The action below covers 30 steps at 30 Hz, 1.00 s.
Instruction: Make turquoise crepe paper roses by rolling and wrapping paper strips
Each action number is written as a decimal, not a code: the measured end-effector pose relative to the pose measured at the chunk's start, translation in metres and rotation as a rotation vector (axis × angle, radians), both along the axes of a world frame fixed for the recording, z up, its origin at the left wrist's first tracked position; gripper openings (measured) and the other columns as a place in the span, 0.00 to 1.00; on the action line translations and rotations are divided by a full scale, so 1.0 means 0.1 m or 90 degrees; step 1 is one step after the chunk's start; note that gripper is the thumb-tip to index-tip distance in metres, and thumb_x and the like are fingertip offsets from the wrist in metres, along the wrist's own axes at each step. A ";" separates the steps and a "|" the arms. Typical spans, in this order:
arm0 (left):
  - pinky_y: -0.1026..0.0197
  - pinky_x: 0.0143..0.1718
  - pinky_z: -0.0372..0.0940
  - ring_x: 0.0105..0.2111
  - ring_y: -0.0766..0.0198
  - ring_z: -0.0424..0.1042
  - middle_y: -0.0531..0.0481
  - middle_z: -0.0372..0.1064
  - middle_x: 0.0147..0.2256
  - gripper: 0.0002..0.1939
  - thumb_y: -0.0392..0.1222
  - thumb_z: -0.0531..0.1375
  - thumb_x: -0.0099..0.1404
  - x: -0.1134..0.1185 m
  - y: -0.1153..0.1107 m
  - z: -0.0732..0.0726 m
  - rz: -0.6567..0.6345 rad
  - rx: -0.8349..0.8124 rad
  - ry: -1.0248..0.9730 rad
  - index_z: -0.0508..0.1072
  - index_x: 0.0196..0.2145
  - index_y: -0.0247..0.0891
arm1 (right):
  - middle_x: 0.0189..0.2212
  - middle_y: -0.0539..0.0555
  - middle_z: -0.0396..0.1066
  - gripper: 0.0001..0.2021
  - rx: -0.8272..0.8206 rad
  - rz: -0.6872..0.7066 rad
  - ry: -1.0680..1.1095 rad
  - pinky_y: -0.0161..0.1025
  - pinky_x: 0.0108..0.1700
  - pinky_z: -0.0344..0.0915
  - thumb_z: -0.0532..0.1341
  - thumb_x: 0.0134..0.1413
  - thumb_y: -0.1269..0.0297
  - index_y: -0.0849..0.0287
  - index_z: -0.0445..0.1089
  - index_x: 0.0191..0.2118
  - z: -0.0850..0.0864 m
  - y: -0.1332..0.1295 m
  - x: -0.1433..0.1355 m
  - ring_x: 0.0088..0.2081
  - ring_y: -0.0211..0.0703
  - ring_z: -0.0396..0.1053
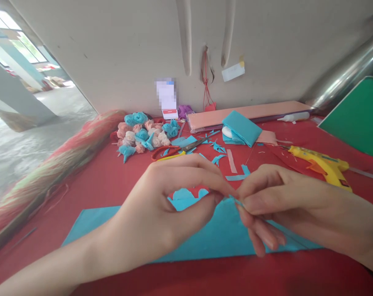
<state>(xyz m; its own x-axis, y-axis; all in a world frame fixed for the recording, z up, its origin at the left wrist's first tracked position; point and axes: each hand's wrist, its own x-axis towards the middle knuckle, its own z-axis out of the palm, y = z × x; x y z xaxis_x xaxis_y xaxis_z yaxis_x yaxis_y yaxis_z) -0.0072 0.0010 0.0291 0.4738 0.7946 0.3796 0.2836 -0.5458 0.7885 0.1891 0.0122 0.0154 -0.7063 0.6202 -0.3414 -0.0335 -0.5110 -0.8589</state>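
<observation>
Thumb and fingers of my left hand (177, 205) pinch one end of a small strip of blue paper (232, 198). My right hand (275, 205) pinches the same piece from the other side, its lower fingers curled loosely below. The fingertips of both hands nearly meet and cover most of the strip. Beneath them a long sheet of blue crepe paper (214, 238) lies on the red table (118, 189). Another blue piece with a scalloped edge (183, 197) shows through the gap between my left thumb and fingers.
Behind my hands are paper roses (141, 135), scissors (189, 146), blue scraps (217, 146) and a folded blue packet (242, 127). A yellow glue gun (322, 162) lies at the right, near a white glue bottle (294, 116). A phone (167, 98) leans against the wall.
</observation>
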 end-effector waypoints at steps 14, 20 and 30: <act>0.69 0.36 0.69 0.32 0.69 0.73 0.57 0.73 0.32 0.09 0.29 0.61 0.58 -0.02 0.00 -0.03 -0.019 -0.003 0.011 0.76 0.32 0.43 | 0.19 0.46 0.72 0.06 -0.076 -0.022 0.089 0.30 0.30 0.72 0.62 0.48 0.72 0.60 0.76 0.26 -0.02 -0.04 -0.02 0.20 0.31 0.71; 0.71 0.37 0.69 0.33 0.71 0.72 0.58 0.73 0.32 0.09 0.29 0.61 0.58 -0.03 0.00 -0.03 -0.027 -0.011 0.006 0.75 0.33 0.42 | 0.17 0.46 0.69 0.07 -0.097 -0.005 0.100 0.32 0.32 0.73 0.61 0.49 0.70 0.62 0.74 0.24 -0.01 -0.05 -0.04 0.20 0.31 0.71; 0.71 0.33 0.69 0.31 0.71 0.73 0.57 0.74 0.30 0.08 0.28 0.62 0.56 -0.02 0.00 -0.02 -0.003 -0.009 -0.025 0.76 0.29 0.40 | 0.21 0.44 0.73 0.05 0.262 -0.101 -0.104 0.26 0.29 0.69 0.63 0.51 0.67 0.53 0.75 0.27 -0.02 -0.13 -0.04 0.25 0.31 0.71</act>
